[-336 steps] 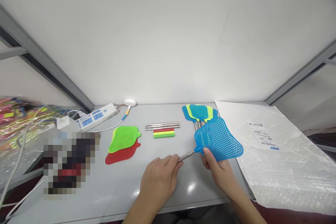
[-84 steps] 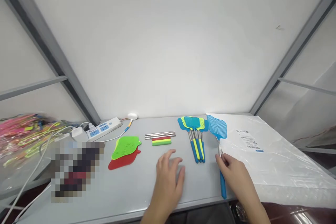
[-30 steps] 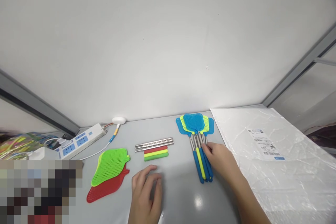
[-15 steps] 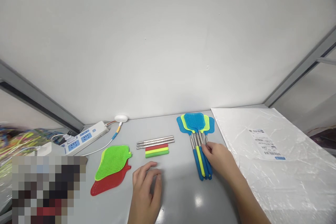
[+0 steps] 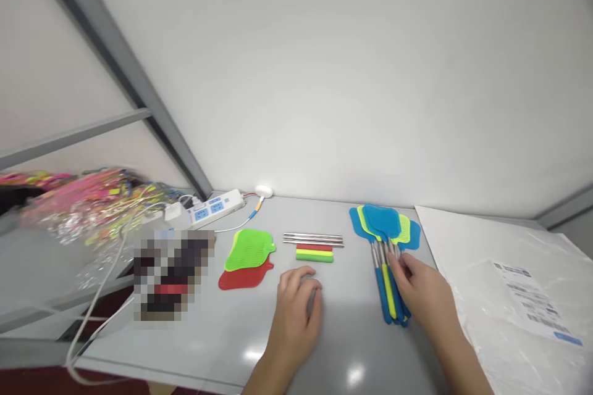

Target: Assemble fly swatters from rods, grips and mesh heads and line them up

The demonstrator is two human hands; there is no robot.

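My right hand (image 5: 424, 287) is closed at the metal rods of a bundle of fly swatters (image 5: 386, 278), thumb and fingers pinching at its right side. The swatters lie fanned, with blue and yellow mesh heads at the far end and blue and yellow grips toward me. My left hand (image 5: 299, 302) rests on the table, fingers loosely curved and apart, holding nothing. Just beyond it lie red, yellow and green handle grips (image 5: 314, 253) and several metal rods (image 5: 313, 239). To its left are a green mesh swatter head (image 5: 250, 250) and a red one (image 5: 245, 276), overlapping.
A white plastic-wrapped package (image 5: 491, 315) with a label covers the right side of the grey table (image 5: 194, 352). At back left are a power strip (image 5: 215, 210) and a small white device (image 5: 264, 191). Bagged colourful items (image 5: 106, 203) lie beyond the frame post.
The head view has swung left, so everything on the table appears shifted right and more of the left side shows. Both hands keep nearly the same places relative to the swatters and grips.
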